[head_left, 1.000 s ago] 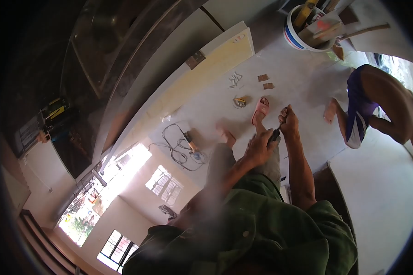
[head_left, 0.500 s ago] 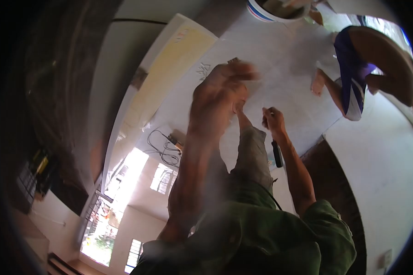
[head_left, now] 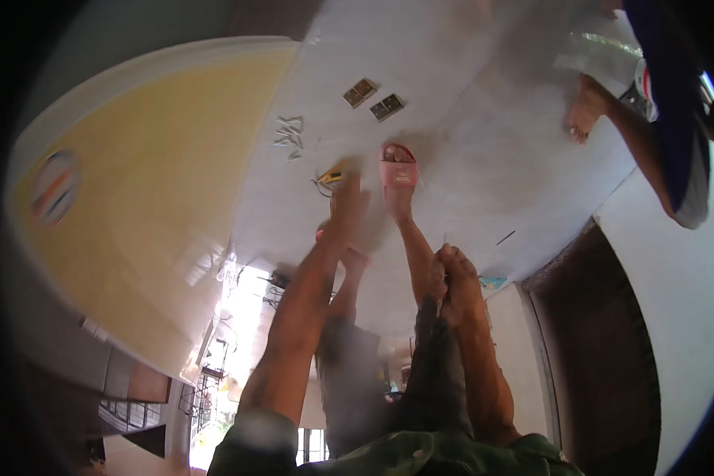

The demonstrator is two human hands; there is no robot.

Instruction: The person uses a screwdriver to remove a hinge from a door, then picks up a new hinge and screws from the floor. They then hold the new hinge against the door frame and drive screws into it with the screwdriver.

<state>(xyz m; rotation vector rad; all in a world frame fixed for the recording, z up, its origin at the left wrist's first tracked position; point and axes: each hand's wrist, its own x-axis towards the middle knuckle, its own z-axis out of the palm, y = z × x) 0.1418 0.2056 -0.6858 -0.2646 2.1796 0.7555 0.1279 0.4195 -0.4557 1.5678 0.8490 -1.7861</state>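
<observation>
My left hand point(head_left: 347, 198) reaches down toward the floor, its fingers smeared by motion. Just beyond its fingertips lies a small yellow-and-black tool point(head_left: 332, 178) with a thin dark loop beside it. My right hand point(head_left: 458, 278) is closed in front of my leg, and a thin tip pokes up from its fingers; I cannot make out what it holds. Ahead on the floor are metal hinges point(head_left: 387, 107), more hinges point(head_left: 359, 93) beside them, and several slim silvery pieces point(head_left: 289, 135). A pink slipper point(head_left: 399, 173) is on one of my feet.
A large yellow panel point(head_left: 151, 166) with a round sticker stands along the left. Another person's bare foot point(head_left: 585, 111) rests on the grey floor point(head_left: 476, 151) at upper right. A thin dark stick point(head_left: 506, 237) lies right of my right hand. A dark opening point(head_left: 599, 333) shows at right.
My left hand has dropped from its raised place toward the floor by the yellow tool. My right hand has drawn lower, closer to my leg. The view has shifted, bringing the hinges into sight.
</observation>
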